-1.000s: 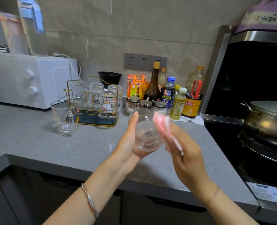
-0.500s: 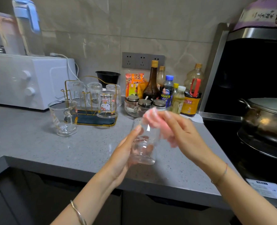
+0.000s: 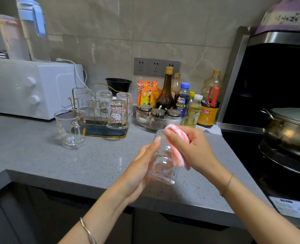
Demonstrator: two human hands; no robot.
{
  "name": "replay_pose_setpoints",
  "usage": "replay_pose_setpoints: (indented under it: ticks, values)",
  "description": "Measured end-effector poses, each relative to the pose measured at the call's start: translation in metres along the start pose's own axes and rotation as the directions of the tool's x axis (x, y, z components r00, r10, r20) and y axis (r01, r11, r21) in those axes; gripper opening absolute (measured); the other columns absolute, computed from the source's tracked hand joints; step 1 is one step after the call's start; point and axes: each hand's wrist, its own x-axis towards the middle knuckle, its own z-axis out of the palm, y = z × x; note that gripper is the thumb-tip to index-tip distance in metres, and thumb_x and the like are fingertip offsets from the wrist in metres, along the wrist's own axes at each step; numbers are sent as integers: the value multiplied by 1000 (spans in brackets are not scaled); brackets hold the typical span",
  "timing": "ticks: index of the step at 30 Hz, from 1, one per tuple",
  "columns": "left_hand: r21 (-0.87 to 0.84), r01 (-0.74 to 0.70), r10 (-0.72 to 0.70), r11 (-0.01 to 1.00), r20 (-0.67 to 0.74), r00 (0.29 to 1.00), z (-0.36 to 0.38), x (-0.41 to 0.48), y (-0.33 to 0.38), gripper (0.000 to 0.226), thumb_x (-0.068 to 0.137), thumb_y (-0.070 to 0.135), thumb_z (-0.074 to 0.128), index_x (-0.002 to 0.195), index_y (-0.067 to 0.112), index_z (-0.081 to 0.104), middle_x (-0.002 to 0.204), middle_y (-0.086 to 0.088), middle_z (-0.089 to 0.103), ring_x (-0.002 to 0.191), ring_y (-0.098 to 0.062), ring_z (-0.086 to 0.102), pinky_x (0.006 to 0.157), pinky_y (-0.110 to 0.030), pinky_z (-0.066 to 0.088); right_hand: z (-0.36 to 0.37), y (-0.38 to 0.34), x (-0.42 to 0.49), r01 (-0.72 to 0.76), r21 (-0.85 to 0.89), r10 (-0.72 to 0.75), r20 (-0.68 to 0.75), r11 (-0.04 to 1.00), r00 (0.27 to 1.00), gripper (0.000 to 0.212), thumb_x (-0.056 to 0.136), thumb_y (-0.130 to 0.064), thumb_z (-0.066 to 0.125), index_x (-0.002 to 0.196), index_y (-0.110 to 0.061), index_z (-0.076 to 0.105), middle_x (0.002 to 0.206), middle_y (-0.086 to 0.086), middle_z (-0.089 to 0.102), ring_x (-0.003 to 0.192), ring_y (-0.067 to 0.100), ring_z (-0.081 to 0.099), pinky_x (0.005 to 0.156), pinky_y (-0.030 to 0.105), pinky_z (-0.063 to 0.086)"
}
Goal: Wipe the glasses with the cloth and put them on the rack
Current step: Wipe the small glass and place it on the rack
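The glass (image 3: 163, 161), gripped in your left hand (image 3: 142, 166) above the desk's (image 3: 40, 155) front edge, has swung from end-on to nearly upright. Your right hand (image 3: 193, 148), pinching the folded pink cloth (image 3: 178, 143), now works along the rim and outer wall. Wiping seems well advanced. The rack (image 3: 101, 132), holding four upturned glasses, stands well behind, with a mug (image 3: 70, 128) just beside it.

A grey speckled counter (image 3: 40, 155) holds a white microwave (image 3: 22, 88) at the back left, with a black bowl (image 3: 118, 84) near it. Sauce and oil bottles (image 3: 166, 92) and lidded condiment jars (image 3: 158, 112) cluster below grey wall sockets (image 3: 156, 66). A lidded metal pot (image 3: 290, 127) sits on the dark stove (image 3: 247, 155) at right.
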Motion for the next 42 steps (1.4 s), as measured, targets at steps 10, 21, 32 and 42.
replay_pose_setpoints:
  ticks: [10,21,32,42]
  values:
    - [484,-152,154,862,37,987,-1,9,0,67,59,34,90,118,28,57,109,11,70,100,-1,66,84,-18,51,6,3,10,75,-73,-84,-133,994,987,38,91,-21,61,60,1,61,46,7,53,44,10,49,45,23,38]
    - [-219,74,8,973,351,936,-9,-4,12,69,45,35,93,107,11,74,110,-16,69,90,-27,69,67,-37,58,5,1,10,48,406,24,-170,913,985,57,73,-45,62,65,9,48,42,5,40,31,10,38,35,18,33]
    - [453,-326,310,829,113,944,9,-4,22,92,65,23,88,139,37,35,125,25,54,108,15,55,78,-3,45,4,4,14,99,223,-24,-316,970,948,40,87,-25,63,48,-23,55,41,-7,48,41,5,44,45,15,39]
    - [-537,220,104,814,507,855,0,-1,22,64,66,29,85,123,9,64,117,-13,63,95,-25,65,64,-33,60,6,-8,16,112,452,-1,-237,885,971,22,68,-47,63,60,-26,65,58,1,53,59,20,50,60,28,44]
